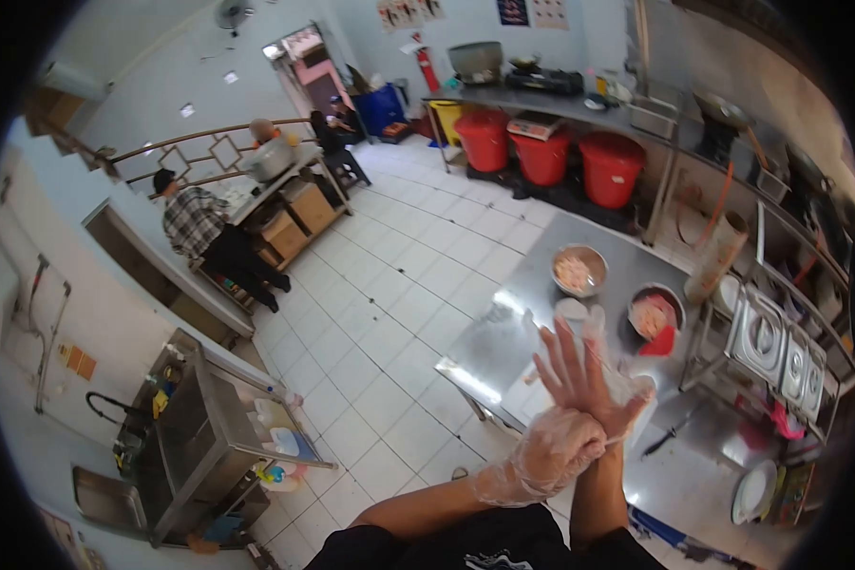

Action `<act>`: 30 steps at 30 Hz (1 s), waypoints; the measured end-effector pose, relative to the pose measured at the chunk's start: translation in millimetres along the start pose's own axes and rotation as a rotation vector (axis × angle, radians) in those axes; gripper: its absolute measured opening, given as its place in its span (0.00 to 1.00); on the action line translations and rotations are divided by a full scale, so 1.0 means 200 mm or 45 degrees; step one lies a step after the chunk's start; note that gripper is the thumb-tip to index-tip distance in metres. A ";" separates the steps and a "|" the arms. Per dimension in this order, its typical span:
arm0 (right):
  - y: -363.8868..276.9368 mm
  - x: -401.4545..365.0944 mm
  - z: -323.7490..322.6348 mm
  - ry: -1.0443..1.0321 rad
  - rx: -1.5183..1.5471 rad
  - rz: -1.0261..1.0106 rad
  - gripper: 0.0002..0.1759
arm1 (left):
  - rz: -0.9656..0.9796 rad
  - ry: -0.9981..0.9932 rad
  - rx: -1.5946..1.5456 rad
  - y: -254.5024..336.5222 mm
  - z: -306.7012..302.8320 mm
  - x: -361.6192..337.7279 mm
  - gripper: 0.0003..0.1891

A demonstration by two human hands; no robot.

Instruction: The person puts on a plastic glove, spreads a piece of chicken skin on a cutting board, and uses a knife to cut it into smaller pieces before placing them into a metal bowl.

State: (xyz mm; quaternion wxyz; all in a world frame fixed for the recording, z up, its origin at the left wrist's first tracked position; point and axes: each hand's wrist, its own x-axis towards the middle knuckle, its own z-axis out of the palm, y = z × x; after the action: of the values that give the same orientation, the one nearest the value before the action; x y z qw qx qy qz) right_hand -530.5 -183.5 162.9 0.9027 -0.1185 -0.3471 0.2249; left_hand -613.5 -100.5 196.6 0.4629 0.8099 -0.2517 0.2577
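My left hand [556, 451], in a clear, crinkled plastic glove, is closed at my right wrist, where a thin pale edge like a glove cuff shows. Fingers spread and palm toward me, my right hand [579, 380] is raised over the steel table [503, 328]. Loose clear plastic [627, 382] shows around its thumb and fingertips; how far it covers the hand is hard to tell. Beyond the fingers are a metal bowl [594, 258] of pale pieces, apparently raw meat, and another bowl [678, 302] of pinkish pieces with a red tool [657, 342] at its rim.
A dark-handled knife [660, 442] lies on the table at right, near lidded steel pans [760, 328] and white plates [755, 492]. Red bins [613, 169] stand under the back counter. A sink unit [190, 427] is at left. A person in plaid [192, 223] works farther off.
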 end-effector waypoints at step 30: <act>-0.28 -0.05 -0.01 -0.038 0.206 -0.348 0.81 | -0.117 -0.249 -0.010 0.15 0.30 0.10 0.04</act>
State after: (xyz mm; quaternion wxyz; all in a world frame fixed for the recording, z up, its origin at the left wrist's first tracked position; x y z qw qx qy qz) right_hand -516.8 -237.3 177.1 0.9263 0.0065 -0.3540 0.1288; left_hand -606.8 -169.8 200.8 0.4506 0.8401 -0.2592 0.1549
